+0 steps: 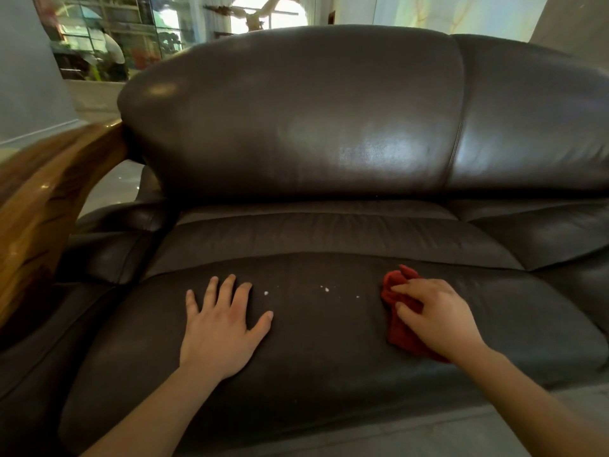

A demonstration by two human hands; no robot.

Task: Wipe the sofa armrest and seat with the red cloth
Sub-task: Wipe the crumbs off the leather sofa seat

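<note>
A dark brown leather sofa fills the view. Its seat cushion (pixel 329 344) lies in front of me, and its wooden armrest (pixel 46 199) curves along the left. My right hand (pixel 435 318) presses a crumpled red cloth (pixel 400 334) onto the right part of the seat, fingers curled over it. My left hand (pixel 220 328) lies flat on the left part of the seat, fingers spread, holding nothing. A few small white crumbs (pixel 326 289) dot the seat between my hands.
The padded backrest (pixel 296 117) rises behind the seat, and a second seat section (pixel 543 232) continues to the right. A pale floor strip (pixel 494 433) shows at the lower right. Behind the sofa are windows and a grey wall (pixel 29 67) at the left.
</note>
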